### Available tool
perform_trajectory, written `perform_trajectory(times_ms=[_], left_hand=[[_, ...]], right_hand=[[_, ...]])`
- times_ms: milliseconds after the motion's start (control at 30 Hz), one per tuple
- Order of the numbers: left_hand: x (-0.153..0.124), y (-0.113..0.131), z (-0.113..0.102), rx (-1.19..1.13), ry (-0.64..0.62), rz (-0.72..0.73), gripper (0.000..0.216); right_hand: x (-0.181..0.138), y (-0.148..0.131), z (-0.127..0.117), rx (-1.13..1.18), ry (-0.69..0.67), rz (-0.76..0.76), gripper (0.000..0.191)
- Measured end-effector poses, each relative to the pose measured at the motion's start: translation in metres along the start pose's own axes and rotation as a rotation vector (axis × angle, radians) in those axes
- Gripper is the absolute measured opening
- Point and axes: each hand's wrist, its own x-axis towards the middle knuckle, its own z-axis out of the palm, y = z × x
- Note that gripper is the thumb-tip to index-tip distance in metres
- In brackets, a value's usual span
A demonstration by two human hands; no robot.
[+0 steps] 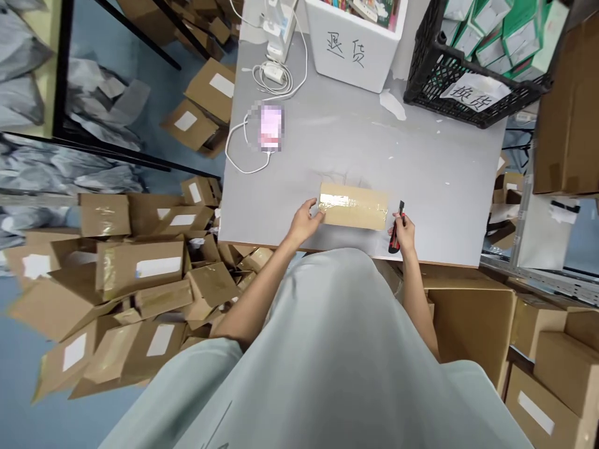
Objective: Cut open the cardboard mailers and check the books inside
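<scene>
A small taped cardboard box [353, 206] lies on the grey table in front of me, clear tape shining along its top. At its left end is my left hand [305, 222], thumb and fingers apart, the fingertips at the box's edge. Just off the right end, my right hand [405, 232] is closed around a red and black utility knife [394, 240]. The knife points away from me, its dark tip above the fingers. I cannot tell whether the blade is out.
At the table's [346, 137] back stand a white bin [355, 53] and a black crate [449, 78] of green-and-white boxes. A phone [271, 126] with a charging cable lies at the left. Opened cartons [140, 268] pile up on the floor left; a large carton [472, 337] stands right.
</scene>
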Motion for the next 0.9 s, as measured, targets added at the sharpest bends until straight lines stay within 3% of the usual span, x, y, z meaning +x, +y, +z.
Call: perform_trajectory(times_ms=[233, 400, 667, 900], left_hand=[[0.001, -0.012, 0.009, -0.199, -0.086, 0.069, 0.046], [-0.001, -0.017, 0.010, -0.251, -0.110, 0.045, 0.050], [0.009, -0.020, -0.009, -0.250, -0.259, 0.071, 0.056], [0.004, -0.024, -0.037, -0.116, -0.199, 0.064, 0.055]], right_hand=[[-0.025, -0.026, 0.024, -0.074, 0.050, -0.044, 0.050], [-0.032, -0.030, 0.026, -0.107, 0.111, -0.029, 0.052], [-0.038, -0.035, 0.033, -0.178, 0.253, 0.003, 0.050], [-0.069, -0.020, 0.060, -0.178, 0.279, -0.015, 0.060]])
